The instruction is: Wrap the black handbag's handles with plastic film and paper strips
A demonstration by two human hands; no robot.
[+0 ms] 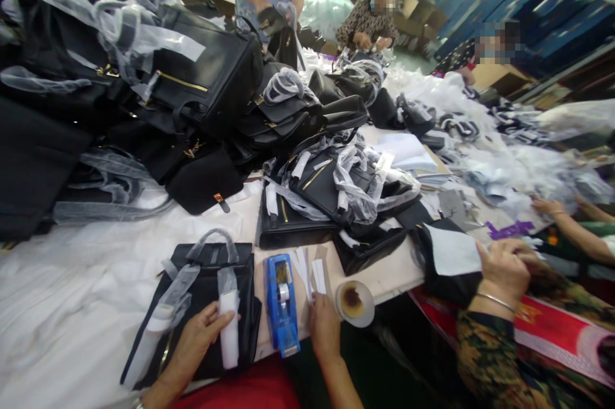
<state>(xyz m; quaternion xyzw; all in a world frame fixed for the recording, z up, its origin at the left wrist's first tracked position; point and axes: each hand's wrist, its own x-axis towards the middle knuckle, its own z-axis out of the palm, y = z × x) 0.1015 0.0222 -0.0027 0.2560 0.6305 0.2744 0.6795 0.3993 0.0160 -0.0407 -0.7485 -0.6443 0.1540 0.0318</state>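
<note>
A black bag (192,274) lies in front of me, its straps wrapped in clear plastic and white paper. My left hand (199,335) rests on it, thumb and fingers closed at the edge of a white paper-wrapped strap (229,332). To the right stands a blue tape dispenser (282,303) with a roll of tape. Beyond it, my right hand (325,327) has its fingertips pinched at the lower end of the white paper strips (317,274). A bowl with brown residue (354,303) sits just right of that hand.
Black bags (202,75) are piled high at the left and back. More bags (327,191) with plastic-wrapped straps lie ahead. At right, a co-worker's hand (504,268) is at a black bag with white paper (451,252). Other people work across the table.
</note>
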